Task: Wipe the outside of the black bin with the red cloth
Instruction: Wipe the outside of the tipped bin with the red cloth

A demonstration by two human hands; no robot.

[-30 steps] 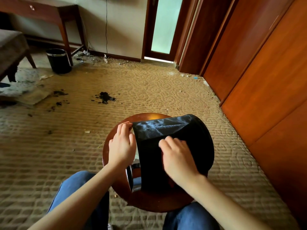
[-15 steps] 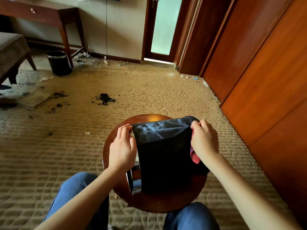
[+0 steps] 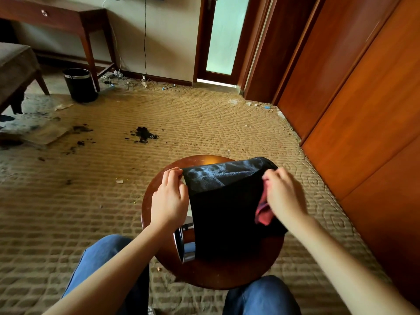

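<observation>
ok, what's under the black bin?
The round wooden stool: the black bin lies on its side on its top. The contact patch is covered by the bin's body. The red cloth shows at the bin's right flank, under the right hand.

One wide-angle camera worn on the person's head faces forward and down, close over the left hand [image 3: 169,197] and right hand [image 3: 284,194] at the black bin [image 3: 227,221] on a stool [image 3: 216,275]; carpet [image 3: 204,119] stretches ahead to a far door [image 3: 221,35] in the upper frame.
</observation>
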